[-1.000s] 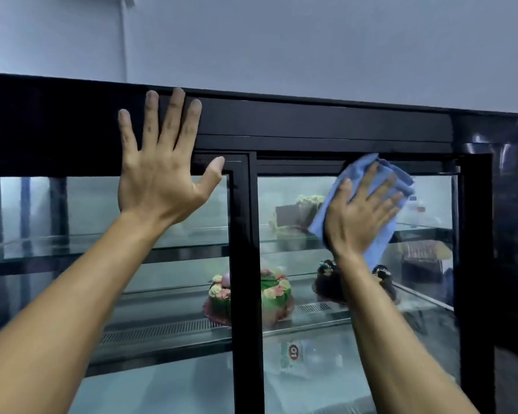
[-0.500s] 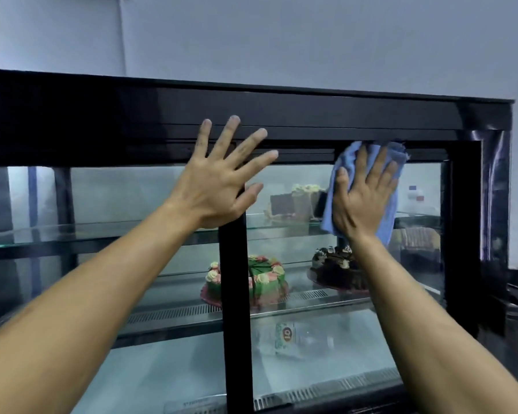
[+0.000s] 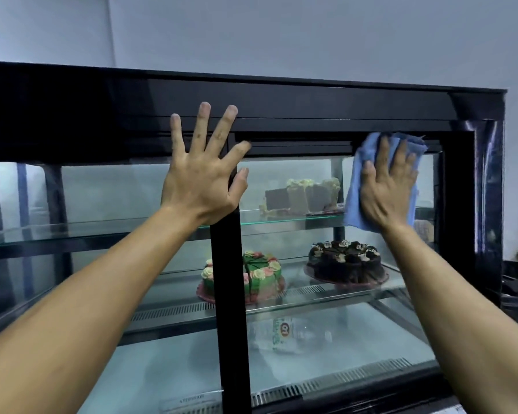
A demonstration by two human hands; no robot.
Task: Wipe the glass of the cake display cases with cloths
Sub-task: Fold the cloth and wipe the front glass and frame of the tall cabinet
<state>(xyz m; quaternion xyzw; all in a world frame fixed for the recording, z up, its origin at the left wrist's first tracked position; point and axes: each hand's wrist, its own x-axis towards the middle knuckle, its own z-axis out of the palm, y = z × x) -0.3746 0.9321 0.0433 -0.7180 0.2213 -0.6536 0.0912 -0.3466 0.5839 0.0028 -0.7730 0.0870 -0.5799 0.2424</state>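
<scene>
A black-framed cake display case fills the view, its glass doors split by a black centre post. My right hand presses a blue cloth flat against the top right corner of the right glass pane, fingers straight and spread. My left hand rests flat with spread fingers on the centre post and the upper frame, holding nothing.
Inside, a sliced cake sits on the upper glass shelf. A green and pink cake and a chocolate cake stand on the middle shelf. A plastic bottle lies below. A grey wall rises behind the case.
My left hand slid right from the left door's top frame onto the centre post. My right hand moved the cloth up and right into the pane's top corner.
</scene>
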